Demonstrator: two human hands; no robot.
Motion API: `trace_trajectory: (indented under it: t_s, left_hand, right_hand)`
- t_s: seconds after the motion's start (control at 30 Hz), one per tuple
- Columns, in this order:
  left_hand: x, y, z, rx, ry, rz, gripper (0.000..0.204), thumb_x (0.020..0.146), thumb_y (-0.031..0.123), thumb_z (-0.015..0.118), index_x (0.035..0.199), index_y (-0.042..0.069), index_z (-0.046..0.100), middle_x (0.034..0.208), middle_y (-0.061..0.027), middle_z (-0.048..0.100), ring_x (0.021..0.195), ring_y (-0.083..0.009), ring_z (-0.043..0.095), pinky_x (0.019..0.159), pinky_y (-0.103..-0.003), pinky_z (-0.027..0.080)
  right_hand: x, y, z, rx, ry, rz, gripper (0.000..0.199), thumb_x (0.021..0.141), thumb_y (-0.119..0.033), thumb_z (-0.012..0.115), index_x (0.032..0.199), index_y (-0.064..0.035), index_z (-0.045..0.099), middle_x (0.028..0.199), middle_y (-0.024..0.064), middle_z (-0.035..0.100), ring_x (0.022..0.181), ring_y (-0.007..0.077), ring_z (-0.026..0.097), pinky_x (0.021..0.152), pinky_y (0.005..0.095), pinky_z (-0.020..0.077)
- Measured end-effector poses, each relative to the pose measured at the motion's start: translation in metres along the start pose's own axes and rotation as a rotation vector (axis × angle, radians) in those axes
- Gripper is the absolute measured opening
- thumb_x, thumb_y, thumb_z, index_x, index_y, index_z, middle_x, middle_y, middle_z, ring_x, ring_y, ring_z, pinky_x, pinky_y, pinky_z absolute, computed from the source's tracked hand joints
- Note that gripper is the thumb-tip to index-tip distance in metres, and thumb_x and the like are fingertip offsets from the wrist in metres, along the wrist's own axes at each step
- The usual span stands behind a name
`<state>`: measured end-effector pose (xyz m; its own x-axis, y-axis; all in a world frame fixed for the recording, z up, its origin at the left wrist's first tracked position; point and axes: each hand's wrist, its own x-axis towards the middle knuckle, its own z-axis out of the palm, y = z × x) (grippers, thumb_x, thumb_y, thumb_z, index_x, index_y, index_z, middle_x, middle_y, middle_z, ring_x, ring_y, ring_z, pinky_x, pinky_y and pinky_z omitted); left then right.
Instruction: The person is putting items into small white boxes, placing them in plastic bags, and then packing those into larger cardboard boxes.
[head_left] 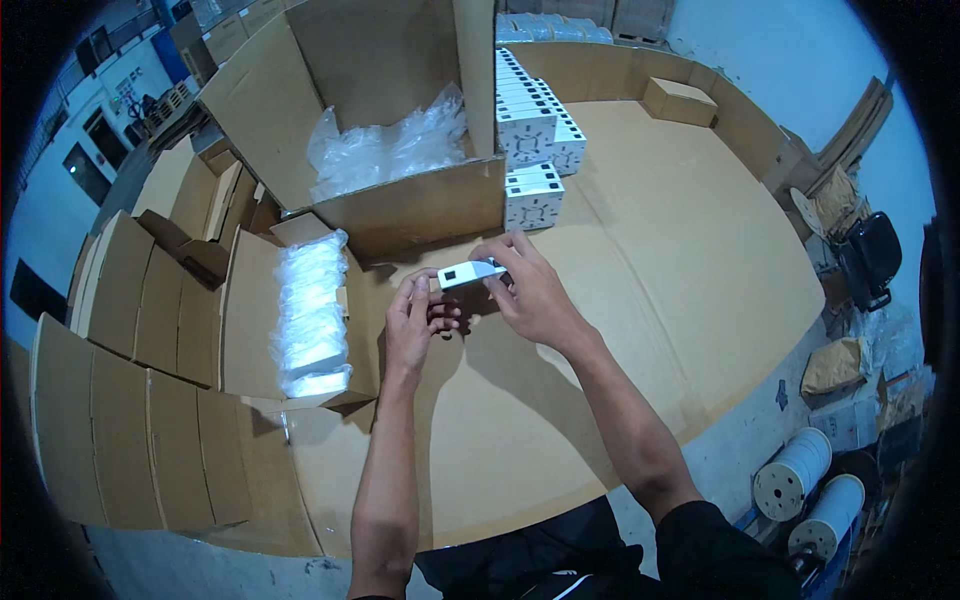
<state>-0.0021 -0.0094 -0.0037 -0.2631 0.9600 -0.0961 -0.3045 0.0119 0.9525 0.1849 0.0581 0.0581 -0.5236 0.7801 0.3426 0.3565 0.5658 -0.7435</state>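
While both hands met near the middle of the frame, the right hand pinched the small white box along its top edge and the left hand curled under its near end, above the cardboard-covered table. It looked light and stiff-ish, but thin card probably dents, so gripping the long edges seemed safest. More white boxes were stacked upper centre beside the big open carton.

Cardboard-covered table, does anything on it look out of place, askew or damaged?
Nothing stands out. The small white box is held level between the left hand and right hand, the stacked white patterned boxes sit in even rows, and the clear plastic bags stay inside the large open carton.
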Motion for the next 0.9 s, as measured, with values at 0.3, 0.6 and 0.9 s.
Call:
trace_trajectory:
  t_s: [0.3, 0.6, 0.9]
  left_hand:
    - [0.009, 0.003, 0.007, 0.142, 0.109, 0.159, 0.039, 0.102, 0.011, 0.063, 0.138, 0.008, 0.051, 0.111, -0.0140, 0.068, 0.097, -0.0137, 0.067, 0.081, -0.028, 0.058]
    - [0.009, -0.004, 0.004, 0.243, 0.114, 0.236, 0.046, 0.099, -0.001, 0.061, 0.142, -0.004, 0.046, 0.129, -0.0179, 0.063, 0.119, -0.0214, 0.063, 0.105, -0.034, 0.051]
    - [0.007, -0.010, 0.001, 0.349, 0.081, 0.315, 0.041, 0.098, -0.008, 0.057, 0.138, -0.003, 0.049, 0.128, -0.0155, 0.062, 0.122, -0.0213, 0.060, 0.106, -0.035, 0.050]
  right_hand:
    - [0.000, 0.052, 0.046, 0.568, 0.225, 0.063, 0.011, 0.095, -0.002, 0.065, 0.105, 0.0030, 0.063, 0.124, 0.0149, 0.060, 0.094, 0.0155, 0.069, 0.075, 0.0293, 0.0588]
    - [0.000, 0.059, 0.036, 0.394, 0.155, 0.114, 0.023, 0.091, 0.002, 0.070, 0.108, 0.0007, 0.055, 0.098, 0.0150, 0.072, 0.092, 0.0205, 0.074, 0.079, 0.0343, 0.0591]
    - [0.002, 0.062, 0.032, 0.271, 0.099, 0.132, 0.036, 0.085, 0.004, 0.069, 0.120, 0.0012, 0.059, 0.111, 0.0213, 0.071, 0.106, 0.0347, 0.070, 0.095, 0.0422, 0.0543]
